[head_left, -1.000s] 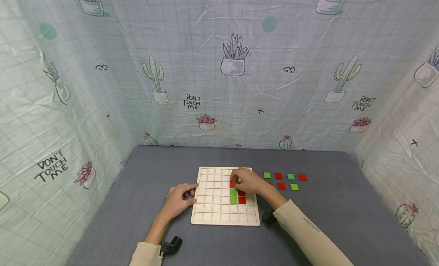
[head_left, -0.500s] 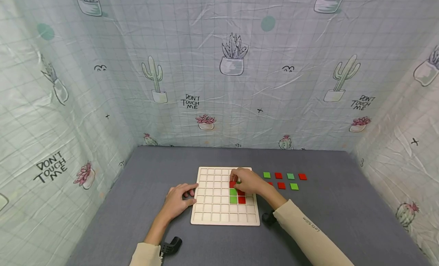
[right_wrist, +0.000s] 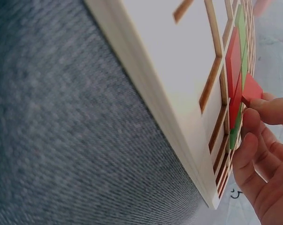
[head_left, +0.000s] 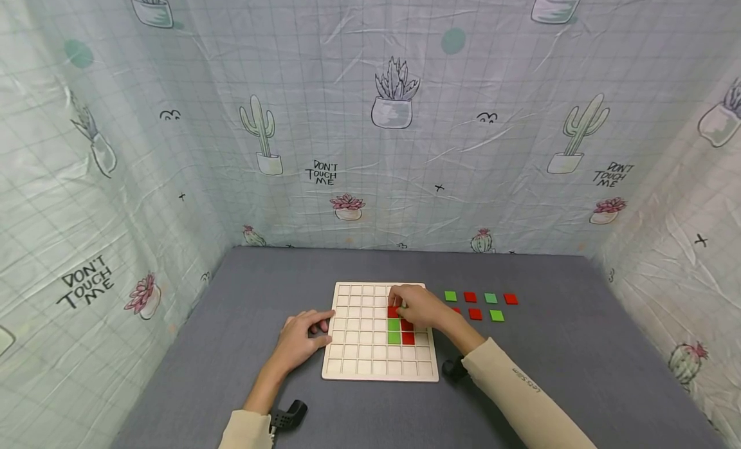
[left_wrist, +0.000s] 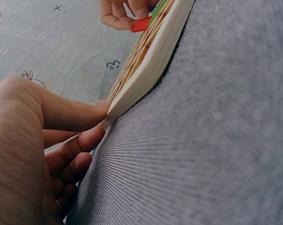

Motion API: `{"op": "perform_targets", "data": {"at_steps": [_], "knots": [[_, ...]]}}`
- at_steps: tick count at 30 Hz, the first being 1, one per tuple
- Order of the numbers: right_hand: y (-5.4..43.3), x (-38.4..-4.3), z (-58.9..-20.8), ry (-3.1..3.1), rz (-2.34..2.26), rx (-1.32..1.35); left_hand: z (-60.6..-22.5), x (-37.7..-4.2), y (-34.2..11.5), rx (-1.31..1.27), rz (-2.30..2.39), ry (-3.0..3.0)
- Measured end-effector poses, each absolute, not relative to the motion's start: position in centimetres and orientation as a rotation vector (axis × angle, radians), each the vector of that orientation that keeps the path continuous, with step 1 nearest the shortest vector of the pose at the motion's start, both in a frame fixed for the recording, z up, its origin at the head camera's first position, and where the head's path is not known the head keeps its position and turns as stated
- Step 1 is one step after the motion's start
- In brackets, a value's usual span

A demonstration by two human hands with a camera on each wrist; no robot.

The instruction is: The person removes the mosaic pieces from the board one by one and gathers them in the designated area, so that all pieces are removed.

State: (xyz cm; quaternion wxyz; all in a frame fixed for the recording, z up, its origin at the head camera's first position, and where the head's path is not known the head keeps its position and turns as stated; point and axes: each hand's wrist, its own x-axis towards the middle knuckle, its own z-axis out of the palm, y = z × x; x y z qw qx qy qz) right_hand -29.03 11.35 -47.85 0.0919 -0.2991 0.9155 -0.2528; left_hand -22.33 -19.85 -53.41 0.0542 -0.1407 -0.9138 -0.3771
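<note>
A wooden grid board (head_left: pixel 359 352) lies on the grey table. At its left edge rests my left hand (head_left: pixel 298 339), thumb and index finger touching the rim at separate spots; the left wrist view shows its fingertips (left_wrist: pixel 101 107) at the board's edge. My right hand (head_left: pixel 419 304) reaches over the board's upper right and pinches a red square tile (right_wrist: pixel 253 87) between thumb and fingers. That tile stands tilted above the grid in the right wrist view. Below it, green tiles (head_left: pixel 393 338) and red tiles (head_left: pixel 408 338) sit side by side in the cells, partly covered by the hand.
Right of the board, several loose red tiles (head_left: pixel 475 314) and green tiles (head_left: pixel 450 296) lie in two rows on the table; my right forearm passes just below them. A cactus-print curtain (head_left: pixel 370 179) encloses the table's back and sides. Black wrist devices (head_left: pixel 289 413) are worn on both wrists.
</note>
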Motion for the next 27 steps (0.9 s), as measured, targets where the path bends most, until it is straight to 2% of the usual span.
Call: {"op": "perform_targets", "data": {"at_steps": [12, 27], "knots": [[12.6, -28.7, -46.8, 2.692, -0.842, -0.875, -53.4, -22.3, -19.8, -0.424, -1.142, -2.779], [17.0, -27.6, -47.0, 2.747, -0.918, -0.827, -53.6, -22.3, -19.9, -0.439, -1.135, -2.750]]}}
